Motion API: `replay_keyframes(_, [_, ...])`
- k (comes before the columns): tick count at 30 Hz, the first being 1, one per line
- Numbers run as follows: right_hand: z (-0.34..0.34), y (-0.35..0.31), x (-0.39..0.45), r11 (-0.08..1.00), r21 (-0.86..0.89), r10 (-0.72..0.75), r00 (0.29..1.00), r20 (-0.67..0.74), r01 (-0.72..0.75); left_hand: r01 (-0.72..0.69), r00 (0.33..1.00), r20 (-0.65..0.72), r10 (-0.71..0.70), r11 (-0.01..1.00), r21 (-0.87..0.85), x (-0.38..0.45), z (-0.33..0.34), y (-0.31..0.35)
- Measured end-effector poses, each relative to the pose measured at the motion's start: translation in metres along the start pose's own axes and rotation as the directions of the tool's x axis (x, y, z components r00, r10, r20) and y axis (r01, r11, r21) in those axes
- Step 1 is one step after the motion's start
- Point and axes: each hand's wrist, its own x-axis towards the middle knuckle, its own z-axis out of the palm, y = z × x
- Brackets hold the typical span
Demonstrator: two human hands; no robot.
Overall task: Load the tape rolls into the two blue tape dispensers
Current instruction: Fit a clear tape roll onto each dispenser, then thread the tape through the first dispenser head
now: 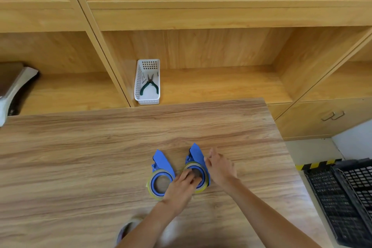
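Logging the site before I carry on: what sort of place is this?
Probably a workshop or storeroom: a wooden table against open wooden shelving, a white basket holding pliers, and black plastic crates on the floor.

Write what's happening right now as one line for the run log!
step: loading tape | left dispenser: roll on | right dispenser: roll on | left hand: fingers at right hub | right hand: at right dispenser's side
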Motion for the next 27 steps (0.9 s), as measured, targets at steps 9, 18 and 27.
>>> replay_keyframes(9, [0.040,-0.094,-0.001,0.937,-0.091,-0.305,0.917,0.259,0.337,0.391,0.831,-0.175,-0.527,0.779,-0.490,-0.076,-0.039,-0.068])
replay_keyframes(18, [0.055,-0.115,0.007,0.886,-0.289,-0.288,0.918,0.272,0.363,0.539,0.724,0.010,-0.690,0.556,-0.633,-0.122,-0.027,-0.111])
replay_keyframes(27, [0.053,-0.123,0.001,0.953,0.006,-0.297,0.935,0.192,0.302,0.565,0.669,0.140,-0.730,0.377,-0.734,-0.119,-0.024,-0.112])
